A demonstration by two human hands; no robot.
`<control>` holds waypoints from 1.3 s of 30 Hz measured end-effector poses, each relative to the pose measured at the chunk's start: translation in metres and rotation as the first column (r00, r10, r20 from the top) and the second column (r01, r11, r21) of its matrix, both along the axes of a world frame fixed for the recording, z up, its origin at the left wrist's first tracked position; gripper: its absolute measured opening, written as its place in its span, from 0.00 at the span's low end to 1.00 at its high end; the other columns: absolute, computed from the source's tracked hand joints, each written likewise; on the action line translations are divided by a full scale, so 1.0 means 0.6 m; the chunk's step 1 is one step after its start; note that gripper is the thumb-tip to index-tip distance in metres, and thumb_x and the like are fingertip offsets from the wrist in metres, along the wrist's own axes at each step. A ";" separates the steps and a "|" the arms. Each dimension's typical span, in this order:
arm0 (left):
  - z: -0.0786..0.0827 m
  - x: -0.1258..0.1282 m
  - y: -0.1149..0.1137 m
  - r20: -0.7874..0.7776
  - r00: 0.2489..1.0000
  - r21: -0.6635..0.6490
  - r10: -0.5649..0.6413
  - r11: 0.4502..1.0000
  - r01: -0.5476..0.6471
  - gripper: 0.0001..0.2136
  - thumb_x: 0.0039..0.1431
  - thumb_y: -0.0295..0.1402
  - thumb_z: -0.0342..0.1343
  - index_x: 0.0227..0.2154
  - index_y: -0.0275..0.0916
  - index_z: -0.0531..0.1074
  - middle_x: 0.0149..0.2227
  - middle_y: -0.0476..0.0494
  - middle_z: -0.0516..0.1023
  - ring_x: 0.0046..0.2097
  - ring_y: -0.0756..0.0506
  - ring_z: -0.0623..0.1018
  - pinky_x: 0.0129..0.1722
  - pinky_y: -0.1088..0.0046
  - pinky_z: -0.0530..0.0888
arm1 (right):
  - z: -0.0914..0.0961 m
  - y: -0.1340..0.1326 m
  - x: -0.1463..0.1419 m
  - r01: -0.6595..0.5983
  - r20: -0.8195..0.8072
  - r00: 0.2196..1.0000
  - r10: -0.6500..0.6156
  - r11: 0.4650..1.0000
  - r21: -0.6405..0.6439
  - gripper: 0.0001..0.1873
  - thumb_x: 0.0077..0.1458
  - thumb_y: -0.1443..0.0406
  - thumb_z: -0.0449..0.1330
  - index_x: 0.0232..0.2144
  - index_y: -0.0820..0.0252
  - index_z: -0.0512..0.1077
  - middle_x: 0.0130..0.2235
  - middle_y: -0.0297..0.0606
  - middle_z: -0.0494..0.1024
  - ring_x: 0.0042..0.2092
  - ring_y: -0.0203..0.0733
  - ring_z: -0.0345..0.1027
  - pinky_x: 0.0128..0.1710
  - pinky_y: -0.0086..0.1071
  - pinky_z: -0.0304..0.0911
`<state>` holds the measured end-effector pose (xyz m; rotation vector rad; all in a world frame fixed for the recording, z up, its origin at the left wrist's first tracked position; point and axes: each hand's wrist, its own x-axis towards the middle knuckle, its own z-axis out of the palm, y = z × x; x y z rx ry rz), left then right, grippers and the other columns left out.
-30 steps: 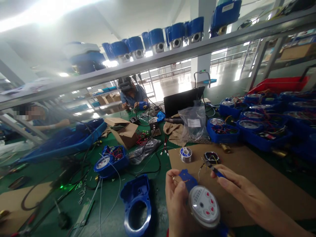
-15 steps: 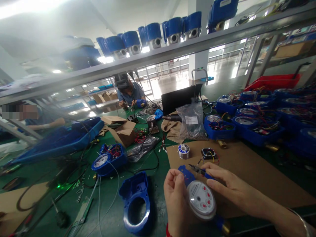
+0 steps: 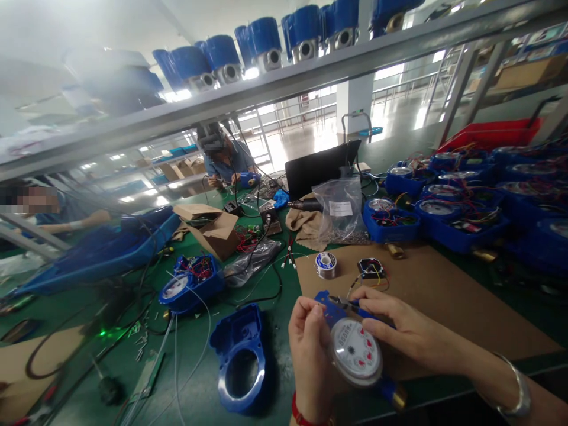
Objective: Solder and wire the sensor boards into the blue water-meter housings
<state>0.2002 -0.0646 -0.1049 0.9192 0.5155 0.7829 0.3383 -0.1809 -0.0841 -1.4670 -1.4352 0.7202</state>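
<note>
My left hand is closed around a water meter with a round white dial and blue body, and its thumb and forefinger pinch something small at the meter's top edge. My right hand grips small blue-handled pliers, their jaws touching the top of the meter by my left fingertips. A small black circuit module with coloured wires lies on the brown cardboard sheet just behind, and a thin wire runs from it toward the meter.
A solder spool stands on the cardboard. An empty blue meter cover lies to the left, an open meter beyond it. Blue trays of meters fill the right. A clear bag and cardboard box stand behind. Two other people sit across the bench.
My right hand has brought the pliers leftward and down onto the meter's top. Both hands and the meter have shifted slightly left and up in view.
</note>
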 end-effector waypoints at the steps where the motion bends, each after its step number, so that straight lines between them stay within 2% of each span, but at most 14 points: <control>1: 0.001 0.000 0.000 -0.005 1.000 -0.001 -0.001 1.000 0.001 0.16 0.51 0.41 0.62 0.24 0.39 0.60 0.17 0.60 0.50 0.20 0.56 0.47 0.19 0.78 0.46 | 0.000 0.002 0.000 -0.008 -0.006 1.000 0.008 1.000 -0.005 0.17 0.67 0.55 0.51 0.36 0.60 0.72 0.44 0.38 0.69 0.46 0.42 0.64 0.47 0.34 0.59; 3: 0.002 0.000 -0.001 -0.014 1.000 -0.008 -0.001 1.000 0.001 0.16 0.51 0.41 0.62 0.25 0.39 0.60 0.17 0.60 0.50 0.20 0.56 0.47 0.20 0.78 0.46 | 0.001 0.005 0.000 -0.015 -0.011 1.000 0.015 1.000 -0.012 0.18 0.67 0.54 0.50 0.36 0.61 0.72 0.43 0.38 0.69 0.45 0.43 0.64 0.46 0.35 0.60; 8: 0.001 0.000 -0.002 -0.003 1.000 -0.020 0.003 1.000 -0.003 0.15 0.51 0.40 0.62 0.27 0.39 0.61 0.18 0.60 0.51 0.20 0.57 0.48 0.20 0.78 0.46 | -0.005 0.009 0.002 0.007 0.016 1.000 -0.007 1.000 -0.008 0.19 0.66 0.52 0.50 0.38 0.60 0.71 0.47 0.41 0.68 0.49 0.46 0.63 0.49 0.37 0.59; 16: 0.001 0.000 -0.005 -0.029 0.999 -0.012 0.019 1.000 -0.019 0.15 0.50 0.39 0.64 0.24 0.38 0.62 0.18 0.60 0.53 0.20 0.57 0.50 0.20 0.81 0.51 | -0.010 0.004 0.001 -0.003 0.062 0.998 0.002 1.000 0.003 0.19 0.66 0.52 0.50 0.35 0.60 0.70 0.48 0.41 0.68 0.50 0.47 0.63 0.49 0.37 0.60; 27: -0.001 0.002 -0.001 -0.025 1.000 0.008 -0.018 1.000 0.018 0.15 0.47 0.39 0.66 0.24 0.37 0.65 0.17 0.60 0.54 0.20 0.58 0.51 0.20 0.83 0.53 | -0.012 0.009 0.003 -0.018 0.039 0.999 0.016 0.999 0.044 0.18 0.65 0.53 0.51 0.30 0.61 0.67 0.38 0.38 0.68 0.39 0.41 0.64 0.41 0.34 0.59; 31: -0.002 0.001 -0.003 -0.036 0.999 0.013 -0.015 1.000 0.016 0.16 0.47 0.40 0.67 0.24 0.37 0.65 0.17 0.60 0.54 0.20 0.58 0.51 0.20 0.83 0.53 | -0.014 0.010 0.000 0.007 0.071 0.997 -0.010 0.999 0.042 0.18 0.65 0.53 0.51 0.30 0.61 0.67 0.37 0.38 0.68 0.38 0.41 0.64 0.40 0.34 0.58; 34: 0.000 0.004 -0.005 -0.038 0.999 0.017 -0.031 0.999 0.032 0.16 0.47 0.40 0.67 0.24 0.37 0.65 0.17 0.60 0.55 0.20 0.58 0.52 0.20 0.84 0.53 | -0.016 0.010 0.003 0.033 0.077 0.996 -0.037 0.998 0.050 0.22 0.65 0.51 0.50 0.27 0.61 0.66 0.35 0.38 0.68 0.36 0.41 0.63 0.37 0.34 0.60; 39: -0.003 0.003 -0.003 -0.011 1.000 -0.023 -0.006 1.000 0.005 0.16 0.48 0.40 0.67 0.25 0.38 0.64 0.17 0.61 0.52 0.19 0.59 0.48 0.18 0.84 0.48 | -0.008 -0.004 0.048 0.187 0.102 0.975 -0.197 0.977 0.101 0.25 0.62 0.45 0.51 0.31 0.60 0.71 0.34 0.39 0.69 0.38 0.44 0.64 0.41 0.35 0.64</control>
